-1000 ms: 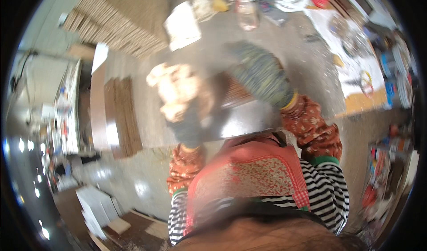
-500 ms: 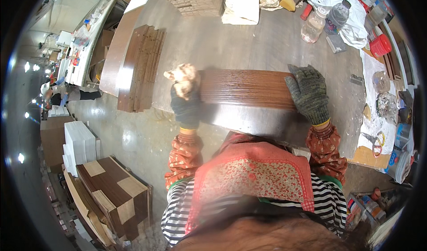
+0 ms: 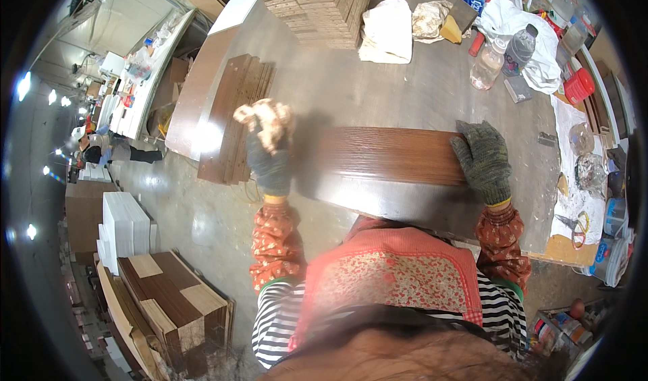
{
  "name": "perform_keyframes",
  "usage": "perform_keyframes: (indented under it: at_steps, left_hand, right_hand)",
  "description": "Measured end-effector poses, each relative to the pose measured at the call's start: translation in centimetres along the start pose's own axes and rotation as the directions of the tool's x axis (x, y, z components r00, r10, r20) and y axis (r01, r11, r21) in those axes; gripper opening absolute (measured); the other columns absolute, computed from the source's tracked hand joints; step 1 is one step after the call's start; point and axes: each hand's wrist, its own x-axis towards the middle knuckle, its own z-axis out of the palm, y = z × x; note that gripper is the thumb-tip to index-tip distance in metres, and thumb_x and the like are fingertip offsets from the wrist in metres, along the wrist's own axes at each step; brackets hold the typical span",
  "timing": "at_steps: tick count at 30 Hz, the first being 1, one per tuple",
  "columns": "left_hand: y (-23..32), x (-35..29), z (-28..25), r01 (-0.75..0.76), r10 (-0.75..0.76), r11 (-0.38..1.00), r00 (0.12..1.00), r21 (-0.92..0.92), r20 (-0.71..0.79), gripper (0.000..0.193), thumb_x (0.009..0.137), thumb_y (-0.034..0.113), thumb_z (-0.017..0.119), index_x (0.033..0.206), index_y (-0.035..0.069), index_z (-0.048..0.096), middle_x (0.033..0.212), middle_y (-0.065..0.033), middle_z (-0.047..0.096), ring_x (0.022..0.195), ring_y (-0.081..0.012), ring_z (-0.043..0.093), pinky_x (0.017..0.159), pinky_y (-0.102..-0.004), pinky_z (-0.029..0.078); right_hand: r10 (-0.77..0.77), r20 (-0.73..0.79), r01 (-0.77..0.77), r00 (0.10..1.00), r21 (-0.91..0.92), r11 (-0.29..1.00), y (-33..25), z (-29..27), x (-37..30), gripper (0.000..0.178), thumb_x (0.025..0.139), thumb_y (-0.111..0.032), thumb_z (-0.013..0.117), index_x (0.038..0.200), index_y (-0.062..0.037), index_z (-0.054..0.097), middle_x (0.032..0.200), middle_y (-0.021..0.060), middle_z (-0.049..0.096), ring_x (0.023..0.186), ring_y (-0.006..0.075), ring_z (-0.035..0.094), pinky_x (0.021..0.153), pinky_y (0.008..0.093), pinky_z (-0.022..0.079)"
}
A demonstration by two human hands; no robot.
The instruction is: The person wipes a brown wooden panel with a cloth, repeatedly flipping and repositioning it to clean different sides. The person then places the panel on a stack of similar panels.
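A long brown wood-grain board [image 3: 395, 153] lies across the table in front of me. My left hand [image 3: 268, 161], in a dark grey glove, is closed on a crumpled, stained cream rag [image 3: 268, 123]. It is off the board's left end, slightly blurred, beside a stack of brown boards [image 3: 233, 121]. At the board's right end rests my right hand [image 3: 484, 161], gloved in grey with a yellow cuff. Its fingers are stretched out flat, with the thumb over the board's edge.
A tall stack of panels [image 3: 314, 6] stands at the table's far side, next to a folded white cloth [image 3: 387, 31]. Bottles [image 3: 487, 65] and a red jar [image 3: 578, 85] are at the far right. Scissors [image 3: 579, 229] lie near the right edge. Another person [image 3: 125, 150] is in the left distance.
My left hand with the rag has moved left, from the board's left end to beyond it. The right hand stays at the right end. The whole view has shifted slightly.
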Motion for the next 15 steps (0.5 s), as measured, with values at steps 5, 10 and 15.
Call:
perform_keyframes:
  at_steps: [5, 10, 15]
  left_hand:
    - [0.7, 0.4, 6.9, 0.190, -0.363, 0.879, 0.862, 0.437, 0.355, 0.044, 0.100, 0.037, 0.061, 0.132, 0.008, 0.058, 0.115, -0.0188, 0.066, 0.100, -0.0296, 0.069, 0.084, -0.0405, 0.058]
    - [-2.5, -2.4, 3.4, -0.047, -0.240, 0.827, 0.872, 0.561, 0.426, 0.049, 0.093, 0.014, 0.061, 0.141, 0.016, 0.052, 0.128, -0.0224, 0.060, 0.116, -0.0384, 0.061, 0.095, -0.0457, 0.053]
    - [-6.6, -3.2, -4.6, 0.243, -0.496, 0.753, 0.820, 0.611, 0.285, 0.073, 0.099, 0.043, 0.059, 0.146, -0.003, 0.028, 0.094, -0.0191, 0.072, 0.079, -0.0388, 0.072, 0.067, -0.0431, 0.056]
  right_hand:
    - [0.054, 0.026, -0.055, 0.998, 0.042, 0.998, -0.2, -0.2, 0.1, 0.032, 0.093, -0.025, 0.069, 0.118, -0.0068, 0.068, 0.103, 0.0141, 0.068, 0.101, 0.0348, 0.063, 0.104, 0.0489, 0.046]
    - [0.084, 0.045, -0.083, 0.995, -0.042, 0.996, -0.6, -0.3, 0.0, 0.033, 0.092, -0.024, 0.069, 0.120, -0.0067, 0.068, 0.109, 0.0145, 0.069, 0.108, 0.0363, 0.062, 0.105, 0.0488, 0.045]
    - [0.053, -0.174, -0.069, 0.983, -0.089, 0.994, -1.1, -0.4, 0.1, 0.042, 0.089, -0.025, 0.073, 0.126, -0.0071, 0.065, 0.123, 0.0136, 0.065, 0.121, 0.0360, 0.058, 0.110, 0.0491, 0.042]
